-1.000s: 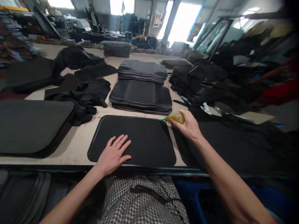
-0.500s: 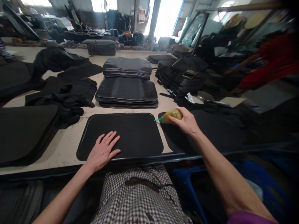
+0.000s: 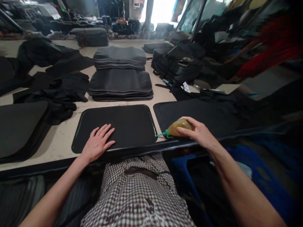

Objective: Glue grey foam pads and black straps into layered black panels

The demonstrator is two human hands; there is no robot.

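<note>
A black rounded sheet [image 3: 127, 126] lies flat at the table's front edge, with a shiny wet-looking line along its rim. My left hand [image 3: 97, 142] rests on its left part, palm down and fingers spread. In my right hand [image 3: 197, 132] is a squeeze bottle [image 3: 178, 127] of yellowish liquid, tilted to the left. Its thin green nozzle reaches the sheet's right edge near the front corner. Beneath the bottle and to its right lies another dark sheet [image 3: 201, 110].
Stacked dark sheets [image 3: 120, 83] stand behind the work. Crumpled black cloth [image 3: 56, 91] and a thick pile of sheets [image 3: 21, 129] lie left. Black bags [image 3: 177, 63] sit at the back right. A person in red [image 3: 270, 47] is at far right; a blue crate [image 3: 189, 170] stands below the table edge.
My right hand has brought the bottle toward me, its nozzle going down the sheet's right edge to near the front corner. My left hand stays on the sheet. The view has tilted down slightly.
</note>
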